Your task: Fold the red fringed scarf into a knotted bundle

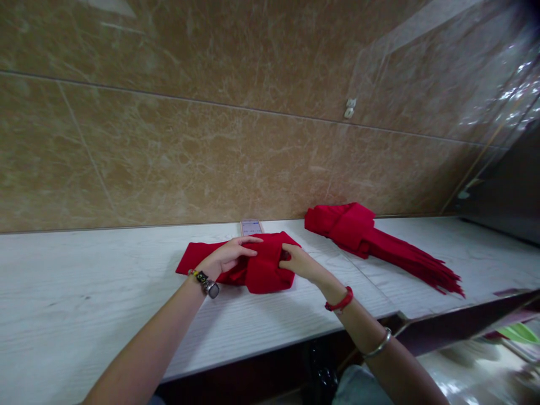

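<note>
A folded red scarf (270,275) lies on the white counter, with a wide band of its cloth wrapped across the right part. Its flat left end (194,256) points toward the left. My left hand (230,256) rests on the scarf just left of the band, fingers stretched out. On the band's right side, my right hand (295,261) has its thumb and fingers curled at the cloth, pinching it. Part of the fold under my fingers is hidden.
To the right lies a second red scarf (350,225), banded, with its fringed end (439,275) spread out. A phone (251,227) sits by the marbled wall (211,157). The counter's front edge (261,347) runs below my arms. A green dish (521,333) is low at right.
</note>
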`<state>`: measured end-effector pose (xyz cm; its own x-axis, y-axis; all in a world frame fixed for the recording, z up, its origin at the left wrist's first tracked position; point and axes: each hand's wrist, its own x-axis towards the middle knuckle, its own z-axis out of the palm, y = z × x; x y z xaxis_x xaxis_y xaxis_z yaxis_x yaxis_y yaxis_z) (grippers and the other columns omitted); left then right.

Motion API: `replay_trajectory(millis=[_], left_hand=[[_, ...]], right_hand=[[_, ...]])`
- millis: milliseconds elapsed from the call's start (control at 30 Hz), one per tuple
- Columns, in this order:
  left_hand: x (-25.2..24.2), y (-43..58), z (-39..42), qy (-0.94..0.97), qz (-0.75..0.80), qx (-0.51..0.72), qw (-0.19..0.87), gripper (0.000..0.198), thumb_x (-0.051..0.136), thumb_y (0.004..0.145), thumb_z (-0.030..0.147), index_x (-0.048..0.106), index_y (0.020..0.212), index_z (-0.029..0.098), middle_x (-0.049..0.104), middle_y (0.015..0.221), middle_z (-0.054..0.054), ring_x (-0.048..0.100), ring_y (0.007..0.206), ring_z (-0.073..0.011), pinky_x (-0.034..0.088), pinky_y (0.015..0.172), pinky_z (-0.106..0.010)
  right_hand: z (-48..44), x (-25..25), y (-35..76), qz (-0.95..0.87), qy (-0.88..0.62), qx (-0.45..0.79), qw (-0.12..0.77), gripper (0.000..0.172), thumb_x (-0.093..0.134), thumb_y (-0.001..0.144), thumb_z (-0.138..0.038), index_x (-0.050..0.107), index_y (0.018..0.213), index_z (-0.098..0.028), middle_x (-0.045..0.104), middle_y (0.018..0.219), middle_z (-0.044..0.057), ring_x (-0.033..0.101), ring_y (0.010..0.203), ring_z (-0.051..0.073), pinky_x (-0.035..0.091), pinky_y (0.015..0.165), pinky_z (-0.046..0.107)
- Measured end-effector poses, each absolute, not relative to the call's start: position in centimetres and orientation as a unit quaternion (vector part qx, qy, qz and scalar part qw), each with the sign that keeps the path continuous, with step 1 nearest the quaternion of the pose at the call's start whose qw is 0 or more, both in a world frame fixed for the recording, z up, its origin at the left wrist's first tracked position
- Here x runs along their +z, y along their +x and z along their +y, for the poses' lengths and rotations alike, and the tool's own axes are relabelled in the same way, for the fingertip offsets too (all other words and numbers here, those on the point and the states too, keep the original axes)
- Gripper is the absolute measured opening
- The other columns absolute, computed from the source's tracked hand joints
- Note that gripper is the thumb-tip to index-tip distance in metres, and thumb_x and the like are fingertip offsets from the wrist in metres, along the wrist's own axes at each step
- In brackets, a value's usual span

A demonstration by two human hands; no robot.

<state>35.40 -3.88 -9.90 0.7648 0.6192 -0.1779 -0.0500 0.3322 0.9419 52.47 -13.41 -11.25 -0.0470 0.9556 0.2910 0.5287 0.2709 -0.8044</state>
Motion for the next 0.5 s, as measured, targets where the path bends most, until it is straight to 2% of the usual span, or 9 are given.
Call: replay_trajectory(millis=[133,233,333,400,500], left_hand=[[-10.0,35.7,-4.2,0.516,0.292,0.243,0.768,0.047,0.051,0.06,-0.01,0.056,0.101,0.014,0.066,0.083,-0.005,0.063,0.07,-0.0136,0.05,0.067,-0.024],[-9.9,35.7,-4.9,0.528,0.293,0.244,0.759,0.053,0.051,0.064,-0.009,0.051,0.109,0.018,0.064,0.095,-0.006,0.063,0.074,-0.0136,0.05,0.065,-0.023],[-9.7,35.8,-6.0,0.546,0.271,0.228,0.759,0.046,0.059,0.074,0.008,0.046,0.116,0.019,0.061,0.105,-0.01,0.063,0.082,-0.0166,0.05,0.067,-0.026],[-9.5,35.8,-6.7,0.566,0.256,0.217,0.753,0.046,0.064,0.074,0.021,0.046,0.117,0.018,0.06,0.107,-0.012,0.062,0.087,-0.0184,0.05,0.072,-0.028],[-9.8,36.0,-7.0,0.597,0.246,0.235,0.726,0.057,0.071,0.067,0.018,0.046,0.117,0.017,0.061,0.105,-0.012,0.06,0.091,-0.0192,0.048,0.078,-0.029]], right_hand=[[-14.1,-10.0,53.0,-0.67,-0.566,0.282,0.388,0.034,0.048,0.059,-0.003,0.064,0.087,-0.013,0.067,0.09,0.004,0.058,0.088,0.02,0.042,0.083,0.034],[-14.5,-9.6,53.5,-0.652,-0.571,0.294,0.404,0.036,0.045,0.057,-0.001,0.063,0.086,-0.014,0.067,0.09,0.004,0.058,0.086,0.02,0.043,0.082,0.035],[-14.5,-9.9,53.6,-0.645,-0.554,0.302,0.431,0.044,0.043,0.055,0.001,0.061,0.091,-0.015,0.066,0.095,0.003,0.057,0.091,0.018,0.042,0.085,0.034],[-14.5,-10.2,53.5,-0.639,-0.564,0.294,0.433,0.041,0.044,0.056,0.0,0.06,0.091,-0.015,0.065,0.094,0.003,0.057,0.089,0.018,0.043,0.083,0.033],[-14.6,-10.4,53.4,-0.638,-0.586,0.284,0.411,0.029,0.05,0.062,-0.007,0.06,0.088,-0.015,0.066,0.089,0.004,0.058,0.082,0.018,0.045,0.075,0.032]])
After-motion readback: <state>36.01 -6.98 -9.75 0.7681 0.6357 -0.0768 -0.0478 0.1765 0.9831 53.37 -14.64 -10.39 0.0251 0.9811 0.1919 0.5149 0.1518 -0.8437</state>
